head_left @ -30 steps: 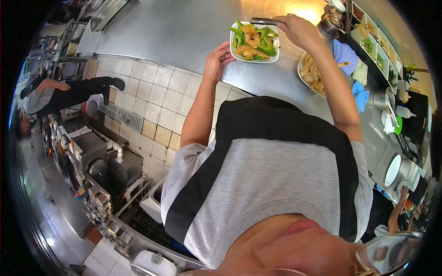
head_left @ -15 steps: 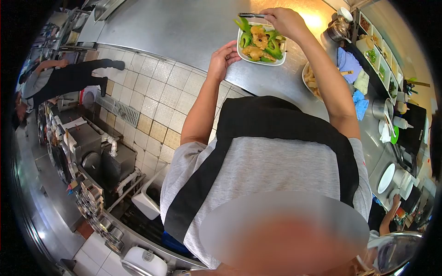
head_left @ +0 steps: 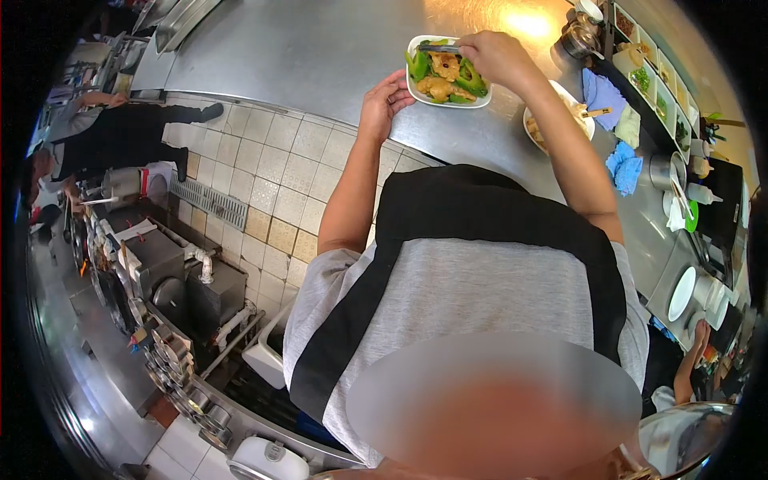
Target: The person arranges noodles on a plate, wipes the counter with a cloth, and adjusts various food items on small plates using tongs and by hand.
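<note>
A square white dish (head_left: pixel 484 101) of green vegetable slices and orange-brown pieces stands on the steel counter near its edge. My left hand (head_left: pixel 386 104) holds the dish by its left rim, the fingertips against its side. Closed round the end of metal tongs (head_left: pixel 438 49), my right hand (head_left: pixel 496 58) is above the dish's back right corner. The tongs' tips reach over the food at the back; whether they grip a piece cannot be made out. Partly behind my right forearm is a white bowl (head_left: pixel 598 128) with pale food and a brown-handled utensil.
Blue and green cloths (head_left: pixel 626 166), a metal pot (head_left: pixel 578 40) and trays of ingredients (head_left: pixel 660 100) line the right side. Stacked plates (head_left: pixel 682 294) and another person's arm (head_left: pixel 686 376) are farther down. Across the tiled floor a person (head_left: pixel 112 132) stands by the stoves.
The tongs in my right hand have come from the dish's back rim to over the food. My left hand stays at the rim. The person by the stoves has shifted posture.
</note>
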Demonstrator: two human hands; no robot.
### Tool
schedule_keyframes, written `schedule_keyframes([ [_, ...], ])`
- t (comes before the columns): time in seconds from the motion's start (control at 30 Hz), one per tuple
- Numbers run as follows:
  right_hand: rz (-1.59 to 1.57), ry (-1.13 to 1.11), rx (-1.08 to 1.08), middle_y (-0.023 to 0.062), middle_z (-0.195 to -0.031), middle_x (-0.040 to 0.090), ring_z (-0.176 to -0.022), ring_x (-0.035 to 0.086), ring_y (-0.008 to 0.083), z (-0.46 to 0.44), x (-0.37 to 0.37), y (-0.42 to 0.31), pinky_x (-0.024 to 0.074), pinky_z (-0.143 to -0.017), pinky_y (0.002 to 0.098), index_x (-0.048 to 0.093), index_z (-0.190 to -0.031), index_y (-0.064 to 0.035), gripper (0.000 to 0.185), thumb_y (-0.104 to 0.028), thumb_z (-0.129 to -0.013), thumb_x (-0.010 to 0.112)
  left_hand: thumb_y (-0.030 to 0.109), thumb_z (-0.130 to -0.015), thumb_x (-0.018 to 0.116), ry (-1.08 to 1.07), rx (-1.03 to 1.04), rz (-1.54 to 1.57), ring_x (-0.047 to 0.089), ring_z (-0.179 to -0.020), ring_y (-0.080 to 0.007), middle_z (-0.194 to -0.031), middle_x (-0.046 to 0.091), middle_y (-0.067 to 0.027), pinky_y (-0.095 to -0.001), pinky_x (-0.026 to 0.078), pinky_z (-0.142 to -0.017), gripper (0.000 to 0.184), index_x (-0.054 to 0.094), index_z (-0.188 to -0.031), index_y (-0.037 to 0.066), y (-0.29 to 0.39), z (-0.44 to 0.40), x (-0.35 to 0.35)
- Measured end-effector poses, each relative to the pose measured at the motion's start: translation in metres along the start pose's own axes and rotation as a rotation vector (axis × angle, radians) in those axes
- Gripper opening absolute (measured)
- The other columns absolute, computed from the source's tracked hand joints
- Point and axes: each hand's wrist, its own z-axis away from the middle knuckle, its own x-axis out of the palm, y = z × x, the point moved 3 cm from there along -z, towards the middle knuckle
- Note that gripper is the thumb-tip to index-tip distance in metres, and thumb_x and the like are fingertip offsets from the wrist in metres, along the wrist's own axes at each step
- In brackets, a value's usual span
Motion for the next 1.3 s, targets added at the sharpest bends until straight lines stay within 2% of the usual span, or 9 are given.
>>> schedule_keyframes([
  [0.27,0.135,0.199,0.023,0.0171,-0.082,0.066,-0.076,0.065,0.0334,0.038,-0.029,0.007,0.0515,-0.064,0.0446,0.068,-0.083,-0.0071,0.017,-0.015,-0.077,0.054,0.021,-0.087,0.049,0.087,-0.012,-0.066,0.059,-0.097,-0.0244,-0.111,0.058,-0.0142,-0.0358,0.049,-0.085,0.046,0.044,-0.126,-0.003,-0.006,0.0,0.003],
  [0.37,0.181,0.381,0.232,0.0164,-0.093,0.064,-0.084,0.063,0.0315,0.095,-0.083,0.06,0.0508,-0.069,0.0434,0.061,-0.108,-0.0131,0.029,-0.027,-0.085,0.05,0.025,-0.088,0.051,0.105,0.022,-0.138,0.057,-0.101,-0.0239,-0.113,0.057,-0.0126,-0.0346,0.045,-0.087,0.048,0.043,-0.126,-0.002,-0.006,0.007,0.007],
  [0.5,0.24,0.502,0.94,0.0213,-0.095,0.064,-0.085,0.063,0.0347,0.206,-0.152,0.196,0.0503,-0.071,0.0441,0.065,-0.093,-0.0021,0.024,-0.015,-0.075,0.057,0.02,-0.087,0.053,0.107,0.04,-0.134,0.06,-0.094,-0.0201,-0.112,0.058,-0.0123,-0.0308,0.049,-0.081,0.045,0.043,-0.126,-0.002,-0.005,0.016,0.02],
  [0.6,0.664,0.674,0.976,0.0186,-0.08,0.066,-0.076,0.065,0.0336,0.3,-0.141,0.331,0.0499,-0.065,0.0448,0.066,-0.074,-0.0008,0.018,-0.016,-0.075,0.055,0.018,-0.087,0.053,0.143,0.032,-0.152,0.062,-0.088,-0.0197,-0.11,0.058,-0.0128,-0.029,0.051,-0.076,0.048,0.04,-0.129,-0.003,-0.009,0.019,0.033],
  [0.73,0.585,0.25,1.291,0.0163,-0.08,0.066,-0.079,0.064,0.0332,0.335,-0.15,0.347,0.0486,-0.067,0.0431,0.067,-0.083,-0.0039,0.018,-0.018,-0.078,0.056,0.015,-0.086,0.053,0.198,0.045,-0.151,0.062,-0.084,-0.0215,-0.107,0.058,-0.0136,-0.0304,0.053,-0.074,0.052,0.035,-0.132,-0.003,-0.013,0.021,0.036],
  [0.87,0.629,0.529,0.959,0.0146,-0.109,0.06,-0.092,0.061,0.0314,0.318,-0.132,0.355,0.0473,-0.074,0.0448,0.061,-0.107,-0.0104,0.031,-0.021,-0.078,0.058,0.011,-0.085,0.053,0.236,0.05,-0.138,0.063,-0.079,-0.0233,-0.106,0.058,-0.0149,-0.0328,0.054,-0.071,0.052,0.036,-0.132,-0.002,-0.013,0.021,0.039],
  [0.93,0.661,0.623,0.444,0.0161,-0.093,0.064,-0.08,0.064,0.0277,0.302,-0.09,0.387,0.0522,-0.062,0.0389,0.058,-0.11,-0.0063,0.03,-0.017,-0.084,0.051,0.01,-0.084,0.053,0.26,0.05,-0.137,0.063,-0.079,-0.0237,-0.105,0.058,-0.015,-0.0333,0.054,-0.071,0.052,0.036,-0.132,-0.002,-0.014,0.022,0.042],
  [1.07,-0.761,0.157,0.666,0.0077,-0.083,0.065,-0.06,0.059,0.0137,0.243,0.003,0.261,0.0494,-0.052,0.0277,0.053,-0.121,-0.0062,0.039,-0.009,-0.083,0.048,0.007,-0.082,0.054,0.301,0.064,-0.133,0.062,-0.076,-0.023,-0.103,0.059,-0.0143,-0.0328,0.055,-0.071,0.051,0.039,-0.13,-0.001,-0.015,0.021,0.043],
  [1.3,-0.698,0.184,0.704,0.0087,-0.062,0.061,-0.043,0.056,0.0165,0.206,0.045,0.224,0.0476,-0.047,0.0301,0.056,-0.109,-0.0017,0.028,-0.015,-0.087,0.047,0.006,-0.083,0.051,0.257,0.057,-0.218,0.064,-0.073,-0.0205,-0.099,0.062,-0.0143,-0.0315,0.056,-0.068,0.045,0.044,-0.127,-0.002,-0.01,0.015,0.04],
])
